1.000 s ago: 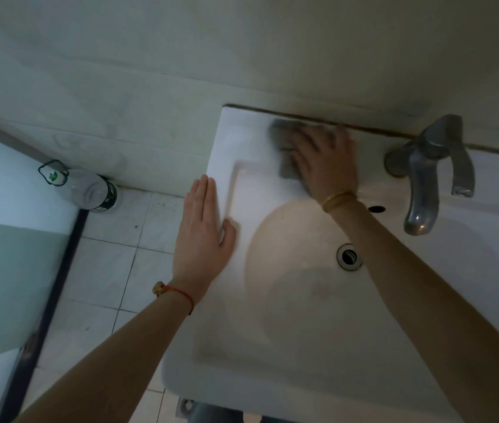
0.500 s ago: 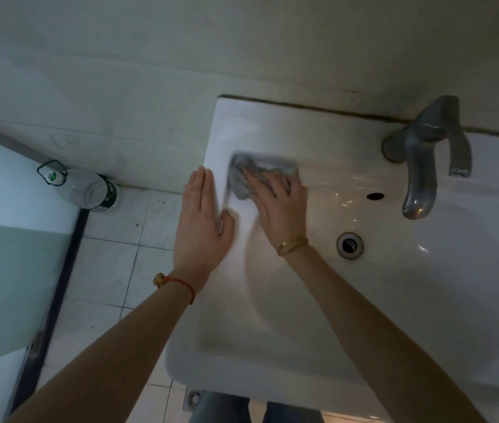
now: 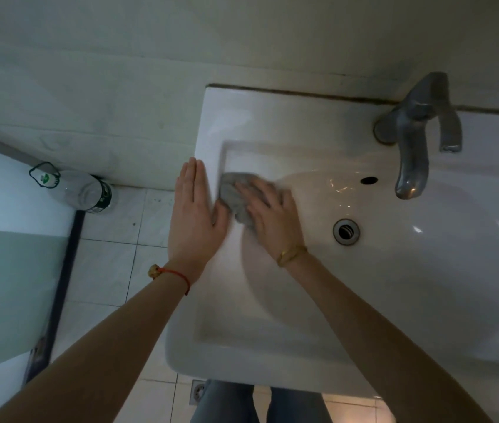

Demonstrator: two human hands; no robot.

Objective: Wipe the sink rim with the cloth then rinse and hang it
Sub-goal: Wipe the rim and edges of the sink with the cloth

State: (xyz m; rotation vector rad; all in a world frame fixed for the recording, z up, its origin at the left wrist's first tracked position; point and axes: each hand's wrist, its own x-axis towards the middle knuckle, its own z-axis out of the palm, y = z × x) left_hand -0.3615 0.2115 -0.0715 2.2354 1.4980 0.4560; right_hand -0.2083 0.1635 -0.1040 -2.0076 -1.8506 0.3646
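A white ceramic sink (image 3: 236, 117) fills the right of the view, mounted against the wall. A small grey cloth (image 3: 233, 193) lies on the inner left slope of the sink, just inside the left rim. My right hand (image 3: 268, 213) lies flat over the cloth and presses it down with spread fingers. My left hand (image 3: 193, 215) rests flat on the left rim, fingers straight and together, its thumb close to the cloth.
A grey metal tap (image 3: 416, 138) stands at the back right of the sink, above the overflow hole (image 3: 369, 180) and drain (image 3: 346, 231). A clear plastic bottle (image 3: 80, 190) lies on the tiled floor by the wall. A glass panel (image 3: 7, 270) stands at left.
My right hand has dragged the cloth from the back rim near the wall forward along the left side of the sink. My left hand has stayed on the left rim.
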